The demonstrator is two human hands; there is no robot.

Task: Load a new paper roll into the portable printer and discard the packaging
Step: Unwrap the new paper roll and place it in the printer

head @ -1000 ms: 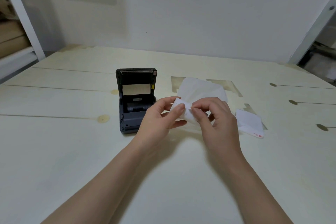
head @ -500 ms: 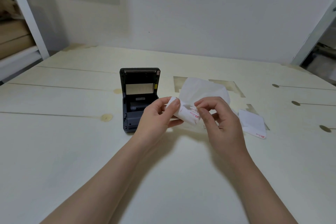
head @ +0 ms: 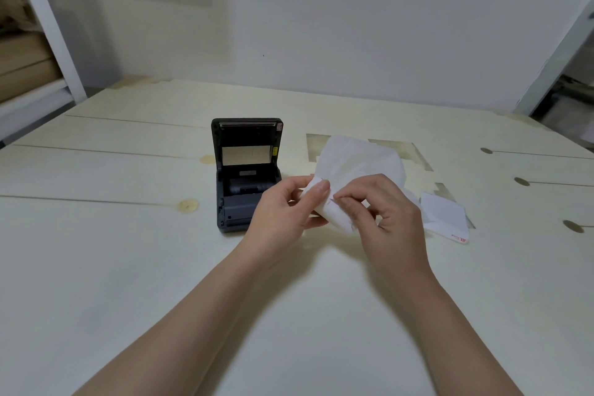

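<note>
Both hands work just right of the printer, whose lid stands open, ready for loading. Left hand has its fingers clamped on the roll, steadying it, while right hand pinches the wrapper to peel it away. More packaging lies farther right on the bench.

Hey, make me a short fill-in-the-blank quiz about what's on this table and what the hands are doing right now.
1. The dark grey portable printer sits with its lid ____.
2. Both hands hold a small white paper roll in front of a crumpled white ____.
3. The left hand is nearer the printer than the ____ hand.
4. The folded white sheet with red print lies on the pale wooden ____.

Missing words: open; wrapper; right; table
</note>
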